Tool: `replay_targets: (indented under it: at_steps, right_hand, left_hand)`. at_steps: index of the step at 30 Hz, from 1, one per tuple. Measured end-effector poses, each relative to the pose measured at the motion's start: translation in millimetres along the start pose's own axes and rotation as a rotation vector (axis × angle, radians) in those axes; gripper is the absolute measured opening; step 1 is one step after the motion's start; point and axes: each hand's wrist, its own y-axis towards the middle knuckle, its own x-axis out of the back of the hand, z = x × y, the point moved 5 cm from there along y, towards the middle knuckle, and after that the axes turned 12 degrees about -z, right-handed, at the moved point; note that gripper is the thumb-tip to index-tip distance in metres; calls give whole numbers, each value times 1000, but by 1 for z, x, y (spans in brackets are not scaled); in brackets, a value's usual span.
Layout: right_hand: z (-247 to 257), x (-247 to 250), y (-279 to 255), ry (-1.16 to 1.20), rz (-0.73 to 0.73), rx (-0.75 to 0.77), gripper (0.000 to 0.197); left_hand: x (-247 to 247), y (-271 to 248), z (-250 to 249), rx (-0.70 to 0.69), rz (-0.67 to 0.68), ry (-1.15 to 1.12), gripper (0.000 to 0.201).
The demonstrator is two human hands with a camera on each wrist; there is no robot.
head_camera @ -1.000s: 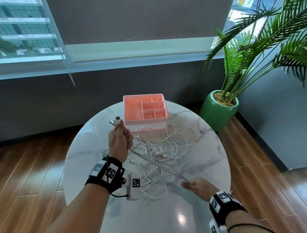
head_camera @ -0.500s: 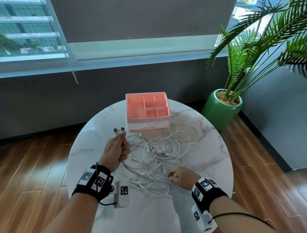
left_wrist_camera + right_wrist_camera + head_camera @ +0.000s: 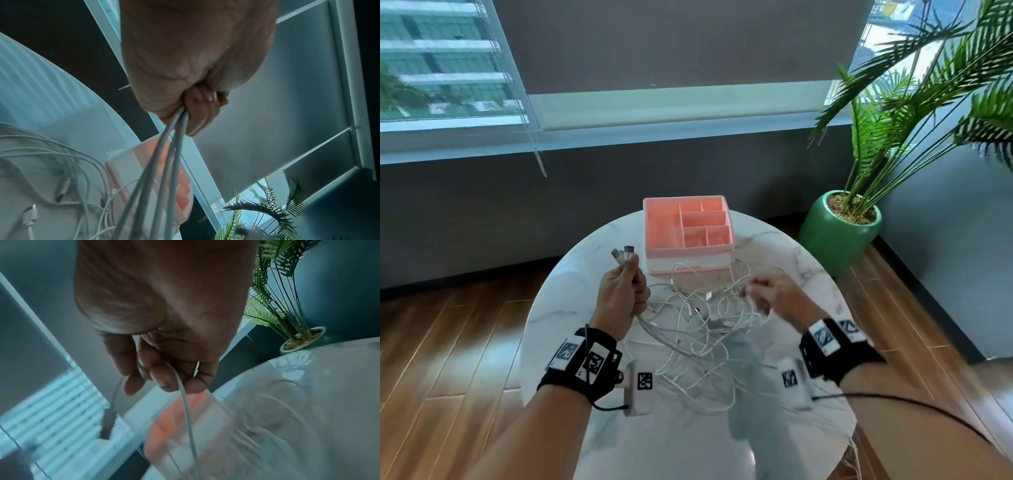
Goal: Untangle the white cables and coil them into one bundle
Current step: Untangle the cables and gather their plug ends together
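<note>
White cables (image 3: 698, 329), tangled loose heap on table, some ends lifted

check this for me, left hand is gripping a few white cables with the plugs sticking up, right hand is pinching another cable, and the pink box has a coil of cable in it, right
Not quite. In the head view the pink box holds no cable in its compartments; the cables lie tangled on the table in front of it. The rest stands: the left hand grips several cables with plugs sticking up, and the right hand pinches another.

I see bare forearms. Each wrist wears a black fabric wrist strap (image 3: 582, 363) bearing white square code tags, a white boxy camera module (image 3: 639, 387) attached, thin black cable trailing.
</note>
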Motion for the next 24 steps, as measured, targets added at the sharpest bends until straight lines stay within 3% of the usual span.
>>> replay_targets:
  at_steps: [6,9,14,19,24]
  right_hand:
    - [130,45,17,587,-330,181,27]
    - [165,49,16,751,-323,251,23]
    - [154,-4,12,484,-214,216,20]
    - [118,-68,9,388,-102,163,15]
    - [97,-100,5,273,-91,158,11]
  left_hand:
    - [-21,-2,-8,-17,14,-18,44]
    - [-27,-3,-11,-3,59,-39,40]
    - [-41,-8,-8,78,111,-126,31]
    - [-54,-14,-5,86,112,-107,24]
    - [-56,-13,-5,11,101,-88,39]
